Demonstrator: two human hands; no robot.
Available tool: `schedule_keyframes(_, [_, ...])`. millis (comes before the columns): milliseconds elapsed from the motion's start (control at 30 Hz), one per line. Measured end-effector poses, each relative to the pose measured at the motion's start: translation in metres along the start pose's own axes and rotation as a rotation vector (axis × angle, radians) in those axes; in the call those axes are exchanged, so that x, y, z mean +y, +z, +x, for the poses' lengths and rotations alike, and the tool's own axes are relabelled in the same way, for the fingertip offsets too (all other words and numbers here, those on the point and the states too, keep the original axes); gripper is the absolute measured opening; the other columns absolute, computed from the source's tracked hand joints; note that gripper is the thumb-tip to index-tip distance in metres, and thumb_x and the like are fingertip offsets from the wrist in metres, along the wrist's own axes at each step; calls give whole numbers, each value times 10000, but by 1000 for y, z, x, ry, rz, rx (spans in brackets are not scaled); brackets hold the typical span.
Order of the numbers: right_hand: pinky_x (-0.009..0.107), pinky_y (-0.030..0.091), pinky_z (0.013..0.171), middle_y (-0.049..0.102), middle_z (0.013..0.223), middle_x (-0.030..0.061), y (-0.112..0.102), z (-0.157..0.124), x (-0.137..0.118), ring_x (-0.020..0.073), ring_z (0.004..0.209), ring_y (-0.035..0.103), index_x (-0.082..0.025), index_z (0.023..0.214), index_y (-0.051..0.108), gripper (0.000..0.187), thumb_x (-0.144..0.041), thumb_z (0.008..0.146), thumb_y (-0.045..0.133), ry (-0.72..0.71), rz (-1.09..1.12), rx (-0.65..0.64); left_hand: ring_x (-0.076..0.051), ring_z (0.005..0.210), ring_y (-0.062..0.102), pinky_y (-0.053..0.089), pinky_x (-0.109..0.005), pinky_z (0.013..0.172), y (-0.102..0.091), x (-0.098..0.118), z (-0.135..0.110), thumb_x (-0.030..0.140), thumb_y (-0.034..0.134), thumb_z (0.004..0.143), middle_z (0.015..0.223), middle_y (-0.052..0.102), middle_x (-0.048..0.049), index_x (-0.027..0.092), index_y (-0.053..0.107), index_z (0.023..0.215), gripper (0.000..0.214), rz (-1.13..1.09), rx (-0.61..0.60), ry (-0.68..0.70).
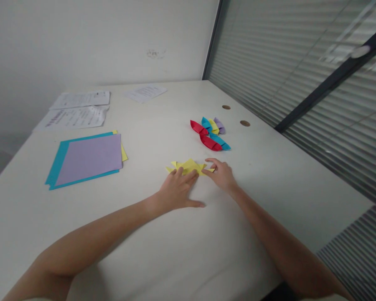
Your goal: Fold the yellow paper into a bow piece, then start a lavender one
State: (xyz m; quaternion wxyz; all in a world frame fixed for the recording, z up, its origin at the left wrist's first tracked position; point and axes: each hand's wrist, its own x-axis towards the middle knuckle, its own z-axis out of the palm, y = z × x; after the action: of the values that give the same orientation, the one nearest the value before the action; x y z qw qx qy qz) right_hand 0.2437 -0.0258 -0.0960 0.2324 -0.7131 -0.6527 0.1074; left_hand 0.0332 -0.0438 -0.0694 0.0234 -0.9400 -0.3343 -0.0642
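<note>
A partly folded piece of yellow origami paper [191,164] lies on the white table [163,251], with pointed flaps sticking out at both ends. My left hand [177,188] rests flat across its near side, fingers spread and thumb stretched out to the right. At the paper's right end, my right hand [222,173] pinches a pointed flap between thumb and fingers. Parts of the paper's near edge are hidden under the left fingers. Beyond the hands sits a group of small folded paper boats, among them a red boat [210,142] and a blue boat [219,141].
To the left lies a stack of coloured sheets, a purple sheet [92,159] on top. Printed papers [75,116] lie at the far left, and another printed sheet [146,93] near the wall. Two round holes [245,123] are by the right edge, beside window blinds [288,62].
</note>
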Motion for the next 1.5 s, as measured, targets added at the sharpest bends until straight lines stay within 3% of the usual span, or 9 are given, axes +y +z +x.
schedule_keyframes(333, [313,433,664,531,582,-16,-16,1,26,170,590,506,-165,1032,679,268,-326,836,597,-106,113,67,-369,1143,479,420,-436,880,4,0,-2,824,369,770,1363,542,-131,151,455,1403,928,12,11,10])
schedule_keyframes(467, [344,462,744,598,765,66,-29,-10,15,197,733,555,-133,993,697,306,-344,915,490,-297,52,204,-373,1152,473,416,-444,888,6,0,-3,825,334,781,1370,535,-129,166,463,1399,913,21,26,3])
schedule_keyframes(567, [405,435,881,629,1005,122,-29,-28,-3,248,949,546,-149,1092,690,352,-402,930,507,-536,-122,56,-376,1147,474,424,-450,880,7,0,-4,825,312,787,1368,531,-128,167,467,1395,909,15,34,5])
schedule_keyframes(633, [440,422,904,620,1122,142,-25,-40,-10,285,1032,519,-142,1142,667,433,-479,908,530,-598,-216,-28,-367,1116,491,431,-448,874,7,0,-4,815,309,798,1366,527,-126,170,455,1404,897,1,40,15])
schedule_keyframes(767, [445,414,926,619,1136,150,-20,-51,-5,280,1059,516,-129,1216,624,476,-482,934,477,-591,-258,-50,-367,1098,502,449,-462,886,7,-1,-6,802,361,793,1380,501,-122,193,460,1395,862,-25,57,7])
schedule_keyframes(900, [452,427,912,626,1077,151,-19,-47,1,282,1044,530,-127,1158,652,447,-470,940,467,-582,-264,-36,-349,1105,514,499,-463,871,9,-5,-9,771,386,813,1356,485,-165,158,440,1378,835,-98,107,-43])
schedule_keyframes(1133, [394,433,926,608,1091,161,-24,-43,-8,254,1021,543,-114,1100,659,414,-441,952,453,-585,-236,-68,-295,1073,551,521,-446,878,14,-20,-12,672,442,862,1165,515,-192,107,534,1159,646,-269,174,-50])
schedule_keyframes(1333, [399,364,870,626,1004,152,-30,-50,-29,265,938,536,-188,1337,558,651,-642,901,389,-569,-423,-78,-309,1061,530,427,-488,972,8,-17,-11,620,428,885,1057,585,-163,110,594,1099,577,-135,152,-20])
schedule_keyframes(1500, [386,321,802,609,993,159,-28,-53,-42,267,900,518,-273,1345,561,703,-730,849,363,-523,-511,-95,-300,987,538,434,-458,904,2,-15,-11,619,411,885,1083,585,-149,110,565,1197,616,-35,62,-17])
